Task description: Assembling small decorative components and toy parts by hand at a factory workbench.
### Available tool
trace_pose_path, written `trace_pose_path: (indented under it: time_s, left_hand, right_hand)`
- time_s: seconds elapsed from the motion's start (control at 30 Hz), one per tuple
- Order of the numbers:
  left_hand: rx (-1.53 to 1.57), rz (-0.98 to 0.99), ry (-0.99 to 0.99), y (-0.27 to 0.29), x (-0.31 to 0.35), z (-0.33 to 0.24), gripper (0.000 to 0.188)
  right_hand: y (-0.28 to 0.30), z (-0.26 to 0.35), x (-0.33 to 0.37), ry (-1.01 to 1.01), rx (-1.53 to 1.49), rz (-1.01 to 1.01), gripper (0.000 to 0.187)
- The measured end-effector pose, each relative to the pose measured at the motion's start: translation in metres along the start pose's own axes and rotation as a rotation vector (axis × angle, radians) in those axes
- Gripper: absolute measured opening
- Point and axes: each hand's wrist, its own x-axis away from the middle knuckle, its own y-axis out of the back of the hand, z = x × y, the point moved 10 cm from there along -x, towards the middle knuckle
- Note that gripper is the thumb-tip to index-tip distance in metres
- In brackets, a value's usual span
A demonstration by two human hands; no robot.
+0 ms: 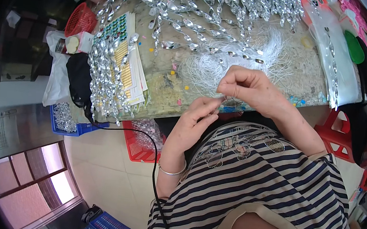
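Note:
Close together at the table's near edge, my two hands are both closed in a pinch. My left hand (pixel 194 122), lower, has its fingertips beside those of my right hand (pixel 253 89). Whatever they pinch is too fine to make out; a small thin bit shows between the fingertips. Just beyond them lies a loose tangle of white thread (pixel 206 70). Silver twisted strands (pixel 202 25) spread across the far side of the table, some reaching over the thread. Another bundle of silver strands (pixel 104 77) hangs over sheets at the left.
The worn table (pixel 162 85) carries printed sheets (pixel 128 64), a red basket (pixel 81 19) and clear plastic sleeves (pixel 324 53) with a green oval dish (pixel 354 46). Below stand a blue bin (pixel 74 129), a red crate (pixel 137 150) and a red stool (pixel 338 139). A black cable (pixel 155 149) hangs near my left arm.

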Motion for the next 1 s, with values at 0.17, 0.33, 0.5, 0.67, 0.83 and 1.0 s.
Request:
trace_pose_path:
  time_s: [0.17,0.33,0.5,0.67,0.83,1.0]
  left_hand:
    - [0.262,-0.157,0.037,0.007,-0.001,0.0,0.023]
    - [0.476,-0.328,0.217,0.006,0.003,0.018,0.013]
    - [0.529,-0.344,0.179,0.018,0.011,0.012,0.008]
    - [0.457,-0.537,0.188,0.057,0.032,0.017,0.013]
    - [0.362,-0.565,0.266,0.073,0.059,0.043,0.013]
    - [0.286,-0.41,0.397,0.05,0.053,0.063,0.013]
  right_hand:
    - [-0.03,-0.003,0.003,-0.041,0.173,0.126,0.008]
    - [-0.026,-0.012,-0.002,-0.114,0.2,0.092,0.009]
    - [-0.033,-0.003,-0.002,-0.022,0.266,0.109,0.008]
    - [-0.032,-0.001,0.017,0.252,0.632,0.173,0.007]
    - [0.016,-0.007,0.027,0.12,0.623,0.043,0.007]
    - [0.044,0.006,0.025,0.104,0.538,-0.111,0.011]
